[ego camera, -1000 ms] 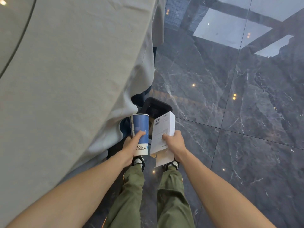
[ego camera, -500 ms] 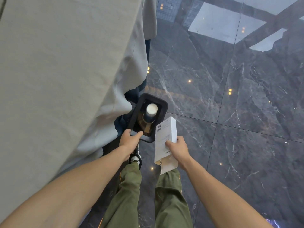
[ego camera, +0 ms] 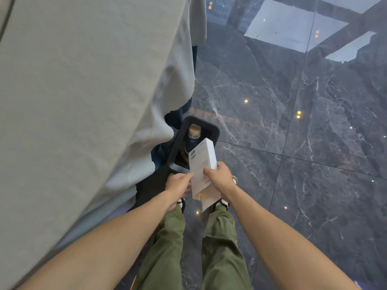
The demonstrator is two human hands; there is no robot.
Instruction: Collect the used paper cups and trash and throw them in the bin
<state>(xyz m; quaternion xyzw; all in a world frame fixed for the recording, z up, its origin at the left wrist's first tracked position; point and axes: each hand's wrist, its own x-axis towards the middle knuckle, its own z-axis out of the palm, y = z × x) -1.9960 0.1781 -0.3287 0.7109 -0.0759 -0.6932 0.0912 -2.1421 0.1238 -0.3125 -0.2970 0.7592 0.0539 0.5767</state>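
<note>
A black rectangular bin (ego camera: 213, 130) stands on the floor beside the draped table. Inside it lies the blue paper cup (ego camera: 193, 135), its pale end up. My right hand (ego camera: 219, 177) grips a white cardboard box (ego camera: 203, 162) with an open flap at its near end, held tilted over the bin's near edge. My left hand (ego camera: 178, 185) touches the box's left edge with its fingertips. The box hides the bin's near right part.
A table under a light grey cloth (ego camera: 83, 101) fills the left half of the view and overhangs close to the bin. Dark polished marble floor (ego camera: 293, 143) spreads to the right. My green trousers (ego camera: 222, 248) and shoes are below the hands.
The blue cup left my left hand and now lies in the bin. My left hand moved right to the box, and the box shifted over the bin.
</note>
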